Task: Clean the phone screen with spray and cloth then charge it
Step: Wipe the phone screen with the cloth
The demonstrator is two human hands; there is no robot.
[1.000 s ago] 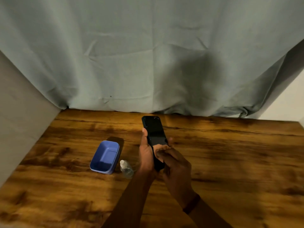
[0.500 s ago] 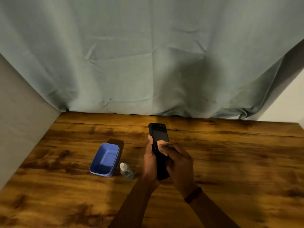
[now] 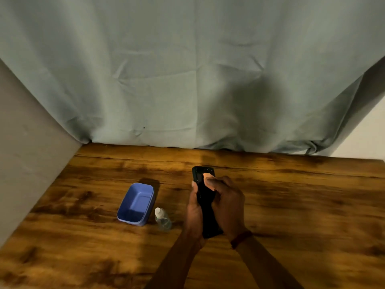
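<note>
A black phone (image 3: 205, 197) is held above the wooden table, screen up, long axis pointing away from me. My left hand (image 3: 193, 213) grips its left edge and underside. My right hand (image 3: 227, 202) presses a small orange-pink cloth (image 3: 208, 178) against the upper part of the screen; most of the cloth is hidden under the fingers. A small clear spray bottle (image 3: 163, 219) with a white cap stands on the table to the left of my hands. No charger is in sight.
A blue plastic tub (image 3: 136, 204) sits just left of the spray bottle. The wooden table (image 3: 302, 205) ends at a grey-green curtain (image 3: 187, 80) at the back and a grey wall panel (image 3: 27, 163) on the left.
My right hand has slid the cloth from the lower part of the screen up to near the top. The phone sits lower and flatter in view than before.
</note>
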